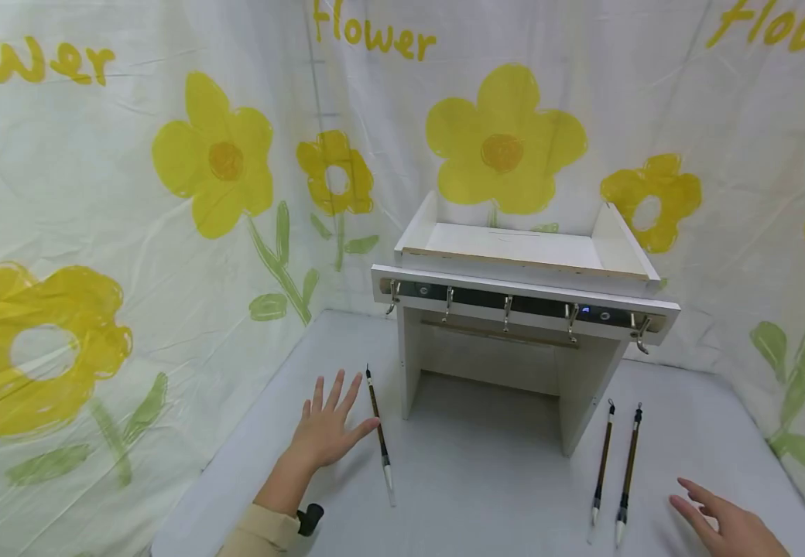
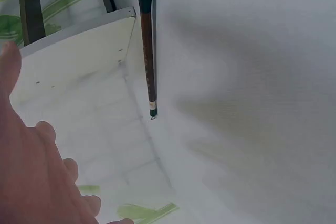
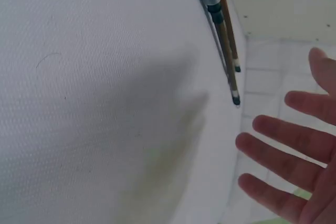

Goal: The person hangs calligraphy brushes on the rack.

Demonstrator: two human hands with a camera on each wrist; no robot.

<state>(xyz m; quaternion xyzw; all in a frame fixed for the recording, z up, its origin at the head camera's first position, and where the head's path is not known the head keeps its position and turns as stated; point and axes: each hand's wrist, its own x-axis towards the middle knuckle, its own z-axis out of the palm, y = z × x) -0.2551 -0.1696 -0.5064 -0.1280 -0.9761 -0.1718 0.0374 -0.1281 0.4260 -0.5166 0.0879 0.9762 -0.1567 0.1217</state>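
the left hand (image 1: 326,435), fingers straight and spread apart, hovers just beside a brush (image 1: 385,456) lying on the desk (image 1: 479,495), its thumb tip overlapping that brush in the head view but clear of it in the left wrist view. the right hand (image 1: 733,526), fingers also apart and holding nothing, is near two brushes (image 1: 630,464) lying side by side right of the white shelf (image 1: 514,241), whose front carries a hook rail (image 1: 479,296).

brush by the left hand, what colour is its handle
The handle is brown, clearest in the left wrist view.
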